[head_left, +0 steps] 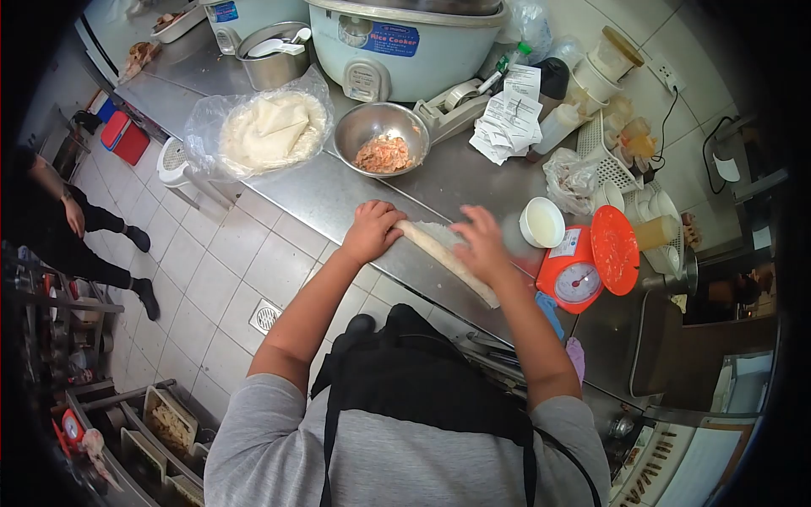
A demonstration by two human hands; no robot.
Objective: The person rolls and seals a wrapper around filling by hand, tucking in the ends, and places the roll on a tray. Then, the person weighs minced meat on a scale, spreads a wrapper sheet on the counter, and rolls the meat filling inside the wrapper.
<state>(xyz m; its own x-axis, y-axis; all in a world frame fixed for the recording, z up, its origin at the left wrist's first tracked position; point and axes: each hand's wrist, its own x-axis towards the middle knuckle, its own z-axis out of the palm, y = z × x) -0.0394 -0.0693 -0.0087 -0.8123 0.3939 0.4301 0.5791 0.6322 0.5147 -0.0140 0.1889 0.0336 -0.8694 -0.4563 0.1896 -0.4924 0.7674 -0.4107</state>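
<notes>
A long pale spring roll (443,258) lies slantwise on the steel counter, with a loose flap of its thin wrapper showing on the far side. My left hand (372,231) has its fingers curled over the roll's left end. Over the right part hovers my right hand (483,247), fingers apart, holding nothing; whether it touches the roll is hard to tell. Beyond them stands a metal bowl (346,135) with an orange, shredded-looking filling (384,154) in it. A stack of round white wrappers (274,131) rests in an open plastic bag left of the bowl.
On the right are an orange scale (561,270), a white bowl of pale liquid (541,223) and paper slips (509,118). A large rice cooker (401,51) and a metal pot (272,69) stand behind. Another person (80,220) is on the tiled floor at left.
</notes>
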